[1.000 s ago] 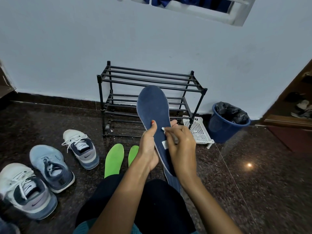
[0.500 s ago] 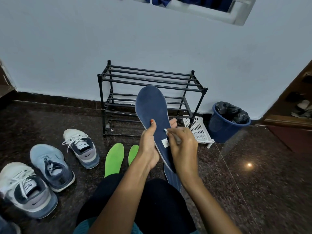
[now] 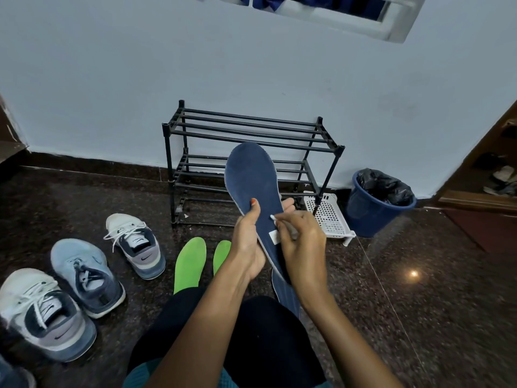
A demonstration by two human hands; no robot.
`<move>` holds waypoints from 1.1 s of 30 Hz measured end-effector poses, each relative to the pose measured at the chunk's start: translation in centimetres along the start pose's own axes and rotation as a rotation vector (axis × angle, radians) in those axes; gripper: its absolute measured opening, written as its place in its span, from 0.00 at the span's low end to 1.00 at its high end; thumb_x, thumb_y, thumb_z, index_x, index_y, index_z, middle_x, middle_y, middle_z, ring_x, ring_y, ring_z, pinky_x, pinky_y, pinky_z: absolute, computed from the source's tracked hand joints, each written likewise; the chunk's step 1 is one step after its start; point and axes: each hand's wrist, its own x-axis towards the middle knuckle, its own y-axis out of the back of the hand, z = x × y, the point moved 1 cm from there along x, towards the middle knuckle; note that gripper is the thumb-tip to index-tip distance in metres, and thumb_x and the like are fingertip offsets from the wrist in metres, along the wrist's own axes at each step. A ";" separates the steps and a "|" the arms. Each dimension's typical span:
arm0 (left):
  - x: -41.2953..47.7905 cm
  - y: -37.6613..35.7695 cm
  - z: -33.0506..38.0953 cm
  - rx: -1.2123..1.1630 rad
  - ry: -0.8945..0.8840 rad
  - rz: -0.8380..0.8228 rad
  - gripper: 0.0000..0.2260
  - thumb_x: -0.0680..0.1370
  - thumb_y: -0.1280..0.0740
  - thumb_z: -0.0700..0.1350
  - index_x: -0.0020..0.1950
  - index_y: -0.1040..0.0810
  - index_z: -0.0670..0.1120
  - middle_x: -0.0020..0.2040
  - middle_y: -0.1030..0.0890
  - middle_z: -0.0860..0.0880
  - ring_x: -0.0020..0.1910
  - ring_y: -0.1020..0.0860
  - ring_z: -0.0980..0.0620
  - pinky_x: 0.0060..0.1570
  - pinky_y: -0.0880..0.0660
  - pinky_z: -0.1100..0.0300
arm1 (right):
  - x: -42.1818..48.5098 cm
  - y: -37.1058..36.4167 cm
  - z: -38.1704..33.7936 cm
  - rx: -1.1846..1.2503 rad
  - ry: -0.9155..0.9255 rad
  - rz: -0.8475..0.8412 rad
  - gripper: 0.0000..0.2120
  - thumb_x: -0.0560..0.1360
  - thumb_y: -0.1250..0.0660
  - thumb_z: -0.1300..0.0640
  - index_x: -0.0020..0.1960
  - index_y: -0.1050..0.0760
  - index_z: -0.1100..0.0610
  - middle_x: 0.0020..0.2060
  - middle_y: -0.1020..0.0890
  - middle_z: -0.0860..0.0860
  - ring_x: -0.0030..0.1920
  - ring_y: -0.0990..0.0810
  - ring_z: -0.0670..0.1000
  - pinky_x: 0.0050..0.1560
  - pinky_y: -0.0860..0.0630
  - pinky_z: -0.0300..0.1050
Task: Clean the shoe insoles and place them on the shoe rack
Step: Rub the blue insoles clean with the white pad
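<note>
Sitting person: lap in black trousers (image 3: 265, 345) at the bottom edge, both bare forearms reaching forward over it.
Left hand (image 3: 247, 242): grasping the dark blue foam insole (image 3: 249, 175) at its waist; the thumb, with an orange nail, lies on the upper face, and fingertips (image 3: 288, 204) show past the right edge from behind.
Right hand (image 3: 302, 247): fingers curled round a small white-tipped object (image 3: 272, 217), its tip touching the insole's face just beside the left thumb. What the object is cannot be told.
Held insole: raised off the floor, toe end up, heel end hidden behind the right hand; a small white label (image 3: 273, 237) sits near its right edge.
Second dark blue insole (image 3: 288, 296): lower, beneath the held one, beside the knee, largely covered by the right wrist.
Green insoles: a bright green insole (image 3: 190, 264) and a second green insole (image 3: 221, 254) lie side by side on the dark speckled stone floor (image 3: 419, 303), near ends hidden by the lap.
Footwear, left: white-and-grey sneaker (image 3: 47, 315), light blue sneaker (image 3: 86, 275) and white lace-up sneaker (image 3: 135, 245), on the floor in a row.
Black tiered bar shoe rack (image 3: 251, 130): against the wall, behind the held insole.
White perforated plastic tray (image 3: 330, 217): on the floor at the rack's right foot.
Blue plastic bucket (image 3: 372, 219): right of the tray, lined with a black bag (image 3: 386, 186).
Pale blue wall (image 3: 140, 65): white window frame (image 3: 321, 15) at the top edge.
</note>
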 end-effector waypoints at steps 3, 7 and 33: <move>-0.1 0.0 0.0 -0.001 -0.007 0.047 0.23 0.83 0.48 0.53 0.63 0.24 0.36 0.56 0.18 0.41 0.52 0.18 0.47 0.50 0.20 0.58 | 1.2 0.2 0.0 -0.010 -0.020 0.042 0.07 0.74 0.35 0.67 0.48 0.20 0.61 0.42 0.24 0.51 0.45 0.24 0.51 0.44 0.35 0.27; -0.3 0.2 0.1 0.023 0.001 0.007 0.24 0.83 0.51 0.54 0.59 0.22 0.38 0.53 0.17 0.44 0.51 0.18 0.51 0.50 0.21 0.61 | 0.8 0.1 -0.1 -0.032 -0.006 0.019 0.07 0.74 0.35 0.67 0.49 0.20 0.61 0.43 0.23 0.53 0.46 0.24 0.53 0.46 0.31 0.36; -0.6 -0.4 0.2 0.003 0.054 -0.065 0.27 0.83 0.54 0.55 0.57 0.23 0.38 0.50 0.16 0.46 0.48 0.17 0.54 0.48 0.20 0.62 | -0.8 0.0 0.0 -0.037 0.073 -0.016 0.08 0.72 0.36 0.66 0.47 0.20 0.62 0.40 0.24 0.54 0.41 0.24 0.54 0.44 0.30 0.38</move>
